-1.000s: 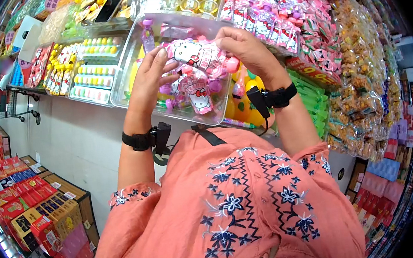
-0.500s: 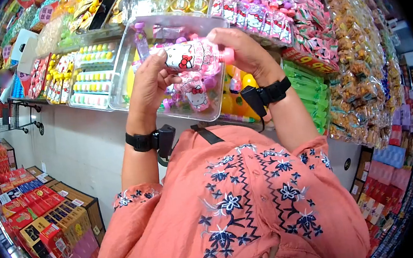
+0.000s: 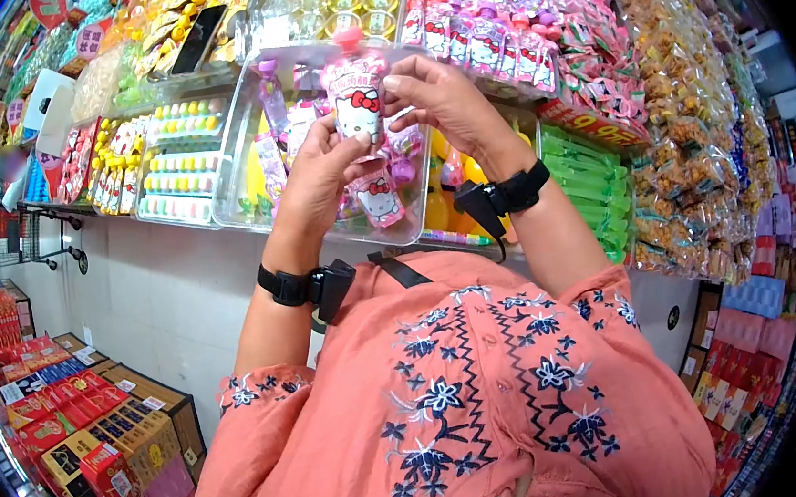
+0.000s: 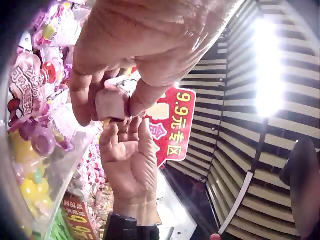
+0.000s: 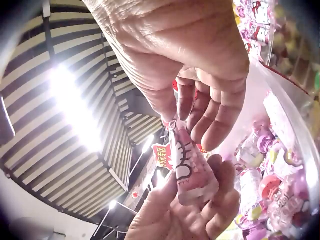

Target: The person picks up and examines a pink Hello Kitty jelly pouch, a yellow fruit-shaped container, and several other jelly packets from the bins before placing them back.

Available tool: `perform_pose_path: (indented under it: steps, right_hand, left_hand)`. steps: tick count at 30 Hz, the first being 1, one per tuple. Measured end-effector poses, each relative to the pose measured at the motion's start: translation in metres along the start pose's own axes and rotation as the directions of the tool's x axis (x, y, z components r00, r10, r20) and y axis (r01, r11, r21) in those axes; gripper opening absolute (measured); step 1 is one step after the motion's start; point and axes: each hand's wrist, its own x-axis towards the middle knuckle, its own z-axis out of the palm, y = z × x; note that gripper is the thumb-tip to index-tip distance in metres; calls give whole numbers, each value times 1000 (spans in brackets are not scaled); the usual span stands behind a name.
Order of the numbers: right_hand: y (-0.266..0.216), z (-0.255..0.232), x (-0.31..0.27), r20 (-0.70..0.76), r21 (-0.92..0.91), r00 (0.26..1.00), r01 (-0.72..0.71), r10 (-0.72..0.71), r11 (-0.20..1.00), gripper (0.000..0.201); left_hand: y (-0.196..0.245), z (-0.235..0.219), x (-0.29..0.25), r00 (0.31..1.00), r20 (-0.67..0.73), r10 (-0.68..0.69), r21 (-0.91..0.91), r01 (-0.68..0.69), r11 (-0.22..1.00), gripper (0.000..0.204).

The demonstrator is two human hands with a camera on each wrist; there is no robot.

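A pink cartoon-cat spout pouch [image 3: 356, 94] with a pink cap stands upright above a clear plastic bin [image 3: 234, 173]. My left hand [image 3: 316, 178] grips its lower end between thumb and fingers. At the pouch's right edge, my right hand [image 3: 450, 107] pinches it with thumb and fingertips. In the left wrist view, the pouch's flat base [image 4: 111, 104] shows between the left thumb and fingers. The right wrist view has the pouch's side [image 5: 192, 172] between both hands. Below lie more pink and purple pouches [image 3: 380, 200] inside the bin.
Pink pouches [image 3: 502, 37] fill a bin at the back right, beside bagged snacks [image 3: 683, 125]. Green packs [image 3: 583, 183] lie to the right. Trays of colourful sweets [image 3: 181, 164] and a dark phone [image 3: 198, 40] are at left. Stacked boxes [image 3: 100, 440] stand low on the left.
The pouch lay sideways between both hands with its cap to the right; now it stands with its cap up. My left hand has moved right to its lower end.
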Motion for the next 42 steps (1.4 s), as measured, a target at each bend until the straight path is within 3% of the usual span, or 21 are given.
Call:
perform_pose_path:
  steps: [3, 9, 20, 24, 26, 32, 40, 42]
  right_hand:
    - [-4, 5, -8, -3, -27, 1000, 9, -9, 1000, 26]
    - [0, 0, -10, 35, -90, 999, -8, 11, 996, 23]
    - [9, -7, -5, 88, -296, 994, 81, -58, 952, 20]
    - [2, 0, -8, 67, -237, 997, 62, -48, 969, 22]
    - [4, 1, -7, 56, -181, 997, 67, -58, 981, 23]
    - [6, 0, -9, 129, -197, 992, 29, -4, 980, 20]
    - [3, -9, -11, 97, -227, 995, 48, -26, 973, 16]
    - [1, -15, -13, 125, -275, 991, -10, 46, 961, 18]
  left_hand:
    - [1, 3, -1, 998, 23, 58, 95, -60, 994, 44]
    - [4, 2, 3, 999, -43, 17, 39, -15, 999, 32]
    - [3, -6, 8, 987, -138, 82, 249, -46, 967, 25]
    - [7, -2, 9, 984, -163, 75, 233, -36, 972, 24]
    - [6, -6, 12, 986, -166, 32, 142, -8, 990, 25]
    - [14, 5, 17, 983, -183, 23, 22, -20, 1000, 22]
    - [7, 14, 21, 969, -243, 50, 128, -19, 992, 27]
    - [15, 22, 21, 973, -223, 52, 207, -5, 978, 27]
